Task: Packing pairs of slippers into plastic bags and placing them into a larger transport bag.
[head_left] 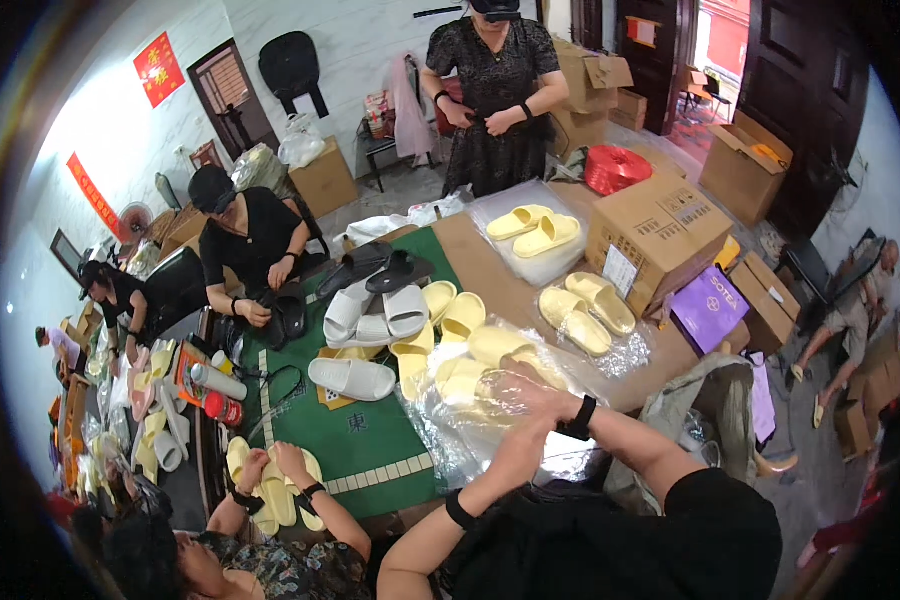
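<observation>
My right hand [538, 398] reaches over a clear plastic bag [580, 375], its fingers stretched out and lying on the film above yellow slippers [460, 385]. Just below it my left hand [518, 455] is at the bag's near side, its fingers mostly hidden behind the right hand. Glare on the plastic blurs what lies under the fingertips. Left of the bag, loose yellow slippers [462, 318] lie beside white slippers [352, 378] and a pair of black slippers [398, 272]. Beyond the bag rests a yellow pair [575, 322] on clear plastic.
A cardboard box [660, 235] and a purple bag [708, 310] stand at the table's right. Another yellow pair [538, 232] lies on stacked plastic bags. Co-workers handle slippers at left, near a red-lidded jar [222, 408]; one person [490, 110] stands across. A grey sack [710, 410] is by my right arm.
</observation>
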A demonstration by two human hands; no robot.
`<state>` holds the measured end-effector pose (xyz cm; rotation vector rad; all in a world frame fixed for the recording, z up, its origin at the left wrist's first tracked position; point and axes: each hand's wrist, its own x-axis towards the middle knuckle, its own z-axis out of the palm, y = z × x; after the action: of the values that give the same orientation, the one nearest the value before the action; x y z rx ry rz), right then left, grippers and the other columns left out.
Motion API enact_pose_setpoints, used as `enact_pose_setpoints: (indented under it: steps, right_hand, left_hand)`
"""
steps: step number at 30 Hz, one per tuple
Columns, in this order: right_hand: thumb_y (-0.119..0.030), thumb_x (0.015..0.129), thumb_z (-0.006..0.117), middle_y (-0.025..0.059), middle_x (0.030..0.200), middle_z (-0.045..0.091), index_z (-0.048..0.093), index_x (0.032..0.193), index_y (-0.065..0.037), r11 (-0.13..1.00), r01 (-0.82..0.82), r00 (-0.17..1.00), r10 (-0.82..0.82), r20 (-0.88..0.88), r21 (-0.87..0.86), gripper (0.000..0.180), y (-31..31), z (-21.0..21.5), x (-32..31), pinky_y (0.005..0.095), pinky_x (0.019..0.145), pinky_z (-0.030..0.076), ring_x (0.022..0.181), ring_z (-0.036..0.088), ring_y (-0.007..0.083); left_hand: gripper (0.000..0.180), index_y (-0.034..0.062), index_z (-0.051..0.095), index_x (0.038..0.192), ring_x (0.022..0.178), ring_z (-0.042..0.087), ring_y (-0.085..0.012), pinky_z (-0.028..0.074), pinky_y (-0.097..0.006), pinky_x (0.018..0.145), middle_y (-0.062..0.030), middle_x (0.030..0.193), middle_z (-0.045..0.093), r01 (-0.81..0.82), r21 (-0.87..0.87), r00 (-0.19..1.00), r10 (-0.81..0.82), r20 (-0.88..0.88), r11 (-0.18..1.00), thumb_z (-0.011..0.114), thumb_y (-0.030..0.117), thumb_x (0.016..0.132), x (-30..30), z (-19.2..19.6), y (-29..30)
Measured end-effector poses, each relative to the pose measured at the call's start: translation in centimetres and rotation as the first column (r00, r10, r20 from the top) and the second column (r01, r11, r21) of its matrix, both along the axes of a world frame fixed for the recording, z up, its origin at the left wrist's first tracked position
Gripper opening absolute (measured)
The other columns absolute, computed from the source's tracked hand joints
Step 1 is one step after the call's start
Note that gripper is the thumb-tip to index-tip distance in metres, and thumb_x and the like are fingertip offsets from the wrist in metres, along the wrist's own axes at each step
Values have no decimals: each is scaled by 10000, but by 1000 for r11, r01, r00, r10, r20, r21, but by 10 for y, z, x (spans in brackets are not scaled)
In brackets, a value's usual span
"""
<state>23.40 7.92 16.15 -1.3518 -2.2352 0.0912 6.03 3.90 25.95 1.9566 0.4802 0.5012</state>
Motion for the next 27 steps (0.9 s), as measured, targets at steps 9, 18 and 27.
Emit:
enact_pose_setpoints:
  steps: [9,18,27]
  right_hand:
    - [-402,776,645,151,1378,322,210,1398,-76,363,-607,715,-139,-685,-707,826,-68,67,-12,312,1025,275,1232,358,232]
    - [-193,879,480,124,1094,579,566,1081,-63,905,77,897,-247,-368,-419,255,-34,70,26,336,905,397,1032,530,251]
    - [-166,888,478,133,976,609,622,956,-45,898,439,862,-417,-289,12,200,8,131,114,334,817,434,952,556,263]
  left_hand:
    - [320,-33,495,1154,883,595,-180,488,-295,751,-146,1085,557,-287,-407,912,377,160,867,368,186,958,-9,-9,21]
    - [338,73,492,1224,1199,380,-329,328,-371,963,-178,1348,348,-104,488,992,53,117,867,442,146,898,7,20,20]
    - [224,79,566,1061,1128,433,-341,349,-380,945,-175,1216,445,-454,153,890,439,125,878,532,65,841,-41,-54,60]
